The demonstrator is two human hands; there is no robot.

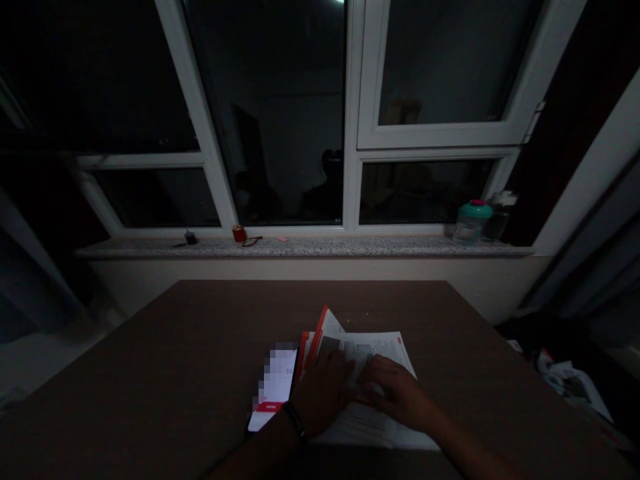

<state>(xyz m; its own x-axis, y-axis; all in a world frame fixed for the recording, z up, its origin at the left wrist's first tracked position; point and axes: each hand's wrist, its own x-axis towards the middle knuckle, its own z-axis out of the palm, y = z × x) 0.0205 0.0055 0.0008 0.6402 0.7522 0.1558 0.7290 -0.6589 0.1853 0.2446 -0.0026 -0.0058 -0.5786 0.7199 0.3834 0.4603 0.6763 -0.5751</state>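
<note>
A booklet [393, 347] with orange-red edges lies on the table, its printed pages facing up. A few leaves at its left stand raised, with a red-edged corner pointing up. My left hand [325, 387], with a dark band on the wrist, lies over the left part of the booklet; its fingertips are hard to make out in the dim light. Close beside it, my right hand [397, 393] is curled over the middle of the page, thumb and fingers bent in on the paper. A lit phone [280, 380] lies just left of the booklet, partly pixelated.
The brown table [165, 373] reaches toward a speckled windowsill [320, 248]. On the sill are a teal-lidded jar [470, 223], a red tin [239, 233] and a small dark bottle [190, 237]. Papers or bags [575, 383] lie right of the table.
</note>
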